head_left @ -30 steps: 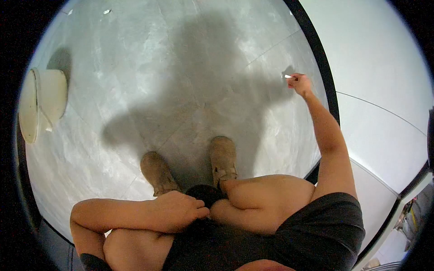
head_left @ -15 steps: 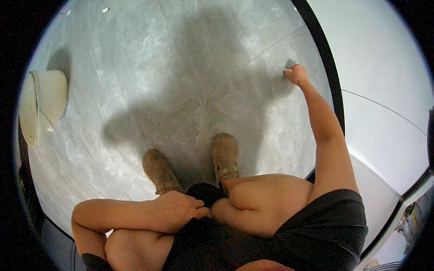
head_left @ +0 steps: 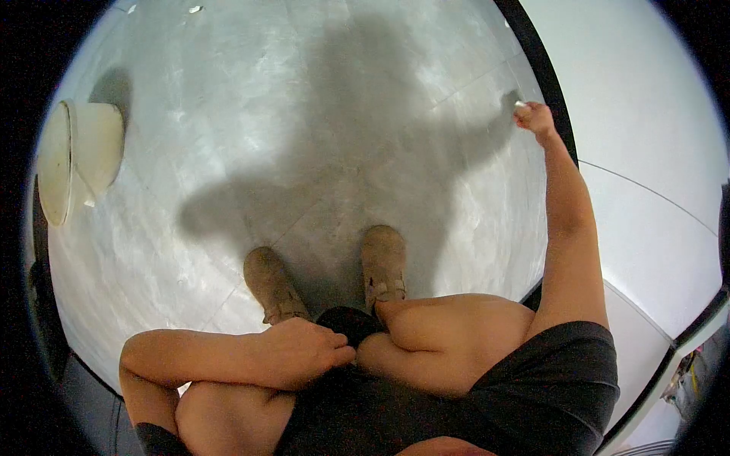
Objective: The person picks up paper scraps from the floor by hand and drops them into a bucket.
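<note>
My right hand [head_left: 535, 120] is stretched out to the far right, low over the grey floor beside the black edging strip. Its fingers are closed on a small white piece [head_left: 520, 105], too small to make out further. My left hand [head_left: 308, 351] rests in my lap by the black clothing, its fingers curled in. Nothing shows in the left hand, though its palm side is hidden.
Grey marbled floor [head_left: 228, 99] spreads ahead of my brown shoes [head_left: 384, 258]. A cream bucket [head_left: 99, 148] stands at the left. Black edging [head_left: 541, 64] and white panels [head_left: 639, 99] run along the right. Small white scraps [head_left: 195, 9] lie at the far left.
My right hand has moved right and slightly farther away, closer to the black edging, with the white piece still in it. My left hand stays in place. The view has shifted slightly.
</note>
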Motion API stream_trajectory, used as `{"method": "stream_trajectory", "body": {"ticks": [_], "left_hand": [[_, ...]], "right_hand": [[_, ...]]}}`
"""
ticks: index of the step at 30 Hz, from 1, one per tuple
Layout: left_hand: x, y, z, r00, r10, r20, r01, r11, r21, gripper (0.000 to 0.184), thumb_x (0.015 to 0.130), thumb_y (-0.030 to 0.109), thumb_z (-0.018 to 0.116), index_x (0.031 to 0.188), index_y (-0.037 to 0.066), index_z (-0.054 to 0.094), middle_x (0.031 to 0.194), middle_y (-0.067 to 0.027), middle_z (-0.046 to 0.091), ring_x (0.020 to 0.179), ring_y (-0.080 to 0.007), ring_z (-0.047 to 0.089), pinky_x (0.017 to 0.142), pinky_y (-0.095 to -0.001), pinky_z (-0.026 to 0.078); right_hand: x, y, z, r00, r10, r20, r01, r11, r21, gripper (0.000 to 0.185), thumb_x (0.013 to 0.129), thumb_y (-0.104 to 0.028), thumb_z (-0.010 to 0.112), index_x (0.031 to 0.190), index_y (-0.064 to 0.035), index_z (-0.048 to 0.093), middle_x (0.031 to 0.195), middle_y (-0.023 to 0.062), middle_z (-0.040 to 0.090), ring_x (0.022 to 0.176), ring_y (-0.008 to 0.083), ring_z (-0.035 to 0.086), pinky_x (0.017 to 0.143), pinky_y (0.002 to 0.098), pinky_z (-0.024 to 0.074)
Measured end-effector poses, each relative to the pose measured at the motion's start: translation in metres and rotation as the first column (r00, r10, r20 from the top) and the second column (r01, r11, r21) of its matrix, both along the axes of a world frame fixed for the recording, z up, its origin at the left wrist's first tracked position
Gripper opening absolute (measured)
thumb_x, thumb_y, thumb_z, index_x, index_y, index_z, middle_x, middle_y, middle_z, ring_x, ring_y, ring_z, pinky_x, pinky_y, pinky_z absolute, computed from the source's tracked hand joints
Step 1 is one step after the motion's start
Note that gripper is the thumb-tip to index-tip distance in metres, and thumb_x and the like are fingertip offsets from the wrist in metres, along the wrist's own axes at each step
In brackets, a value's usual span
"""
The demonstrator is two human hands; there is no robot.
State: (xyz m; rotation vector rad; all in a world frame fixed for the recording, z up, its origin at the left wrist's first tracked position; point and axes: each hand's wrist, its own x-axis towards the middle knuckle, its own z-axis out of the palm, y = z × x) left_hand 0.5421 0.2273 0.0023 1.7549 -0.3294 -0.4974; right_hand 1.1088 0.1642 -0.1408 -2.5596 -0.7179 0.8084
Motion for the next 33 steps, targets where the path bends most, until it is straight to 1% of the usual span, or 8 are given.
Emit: {"method": "stream_trajectory", "body": {"ticks": [4,10,13,14,17,23,27,33], "left_hand": [[-0.004,-0.003,0.000,1.000,0.013,0.018,-0.013,1.000,-0.009,0.021,0.072,0.012,0.051,0.092,0.004,0.051,0.080,-0.0108,0.054,0.078,-0.0286,0.058,0.061,-0.0379,0.050],[-0.005,-0.007,-0.003,1.000,0.011,0.026,-0.011,1.000,0.017,0.022,0.072,0.012,0.052,0.093,0.004,0.052,0.083,-0.0118,0.056,0.079,-0.0298,0.059,0.061,-0.0393,0.050],[-0.014,-0.027,-0.014,0.998,0.053,0.027,-0.055,0.995,0.080,0.021,0.075,0.014,0.049,0.094,0.006,0.051,0.085,-0.0126,0.056,0.081,-0.0321,0.058,0.064,-0.0405,0.049],[-0.015,-0.033,-0.018,0.998,0.057,0.032,-0.060,0.994,0.091,0.021,0.076,0.015,0.047,0.095,0.006,0.050,0.086,-0.0127,0.055,0.082,-0.0330,0.057,0.066,-0.0410,0.049],[-0.007,-0.036,-0.017,0.993,0.092,0.078,-0.096,0.994,0.045,0.020,0.075,0.015,0.048,0.093,0.004,0.050,0.085,-0.0140,0.056,0.080,-0.0343,0.057,0.066,-0.0420,0.049],[-0.024,-0.025,0.013,0.998,0.066,-0.023,-0.062,0.990,0.126,0.019,0.074,0.014,0.051,0.086,-0.001,0.052,0.079,-0.0188,0.059,0.077,-0.0379,0.057,0.064,-0.0461,0.047],[-0.041,-0.017,0.010,0.956,0.247,0.159,-0.252,0.968,0.012,0.019,0.075,0.015,0.052,0.084,-0.001,0.055,0.076,-0.0210,0.059,0.077,-0.0390,0.058,0.064,-0.0471,0.047],[-0.030,-0.026,-0.016,0.950,0.289,0.117,-0.282,0.957,-0.069,0.020,0.074,0.018,0.055,0.080,-0.001,0.061,0.079,-0.0215,0.061,0.077,-0.0396,0.058,0.066,-0.0462,0.046]], "right_hand": [[-0.030,-0.006,-0.021,0.872,0.454,0.184,-0.296,0.788,-0.540,0.024,0.070,-0.025,0.067,0.075,-0.0025,0.065,0.068,0.0114,0.064,0.061,0.0190,0.063,0.062,0.0329,0.0503],[-0.040,-0.003,-0.060,0.840,0.497,0.217,-0.348,0.801,-0.486,0.027,0.069,-0.028,0.061,0.071,-0.0017,0.064,0.054,0.0088,0.059,0.051,0.0187,0.059,0.055,0.0346,0.0494],[-0.026,-0.005,-0.106,0.452,0.720,0.526,-0.537,0.691,-0.484,0.042,0.074,-0.026,0.055,0.111,-0.0074,0.053,0.078,0.0130,0.064,0.069,0.0262,0.062,0.069,0.0381,0.0483],[-0.019,-0.004,-0.105,0.600,0.705,0.378,-0.473,0.693,-0.544,0.042,0.077,-0.028,0.054,0.113,-0.0084,0.052,0.085,0.0128,0.064,0.084,0.0292,0.060,0.077,0.0404,0.0455],[0.006,-0.018,-0.099,0.730,0.604,0.319,-0.376,0.745,-0.550,0.024,0.075,-0.025,0.056,0.070,-0.0021,0.061,0.056,0.0095,0.058,0.057,0.0198,0.060,0.058,0.0352,0.0474],[-0.069,0.115,-0.021,0.959,0.280,-0.028,-0.275,0.953,0.131,0.024,0.072,-0.024,0.058,0.060,-0.0037,0.054,0.053,0.0029,0.051,0.048,0.0104,0.047,0.044,0.0255,0.0344],[-0.290,0.278,0.059,0.801,0.440,-0.407,-0.181,0.825,0.535,0.014,0.084,-0.014,0.051,0.075,-0.0037,0.054,0.063,-0.0009,0.049,0.057,0.0069,0.045,0.050,0.0214,0.0350],[-0.558,0.408,0.148,0.323,0.861,-0.393,-0.516,0.508,0.690,0.018,0.084,-0.013,0.052,0.094,0.0020,0.052,0.089,0.0051,0.054,0.075,0.0115,0.056,0.067,0.0203,0.0445]]}}
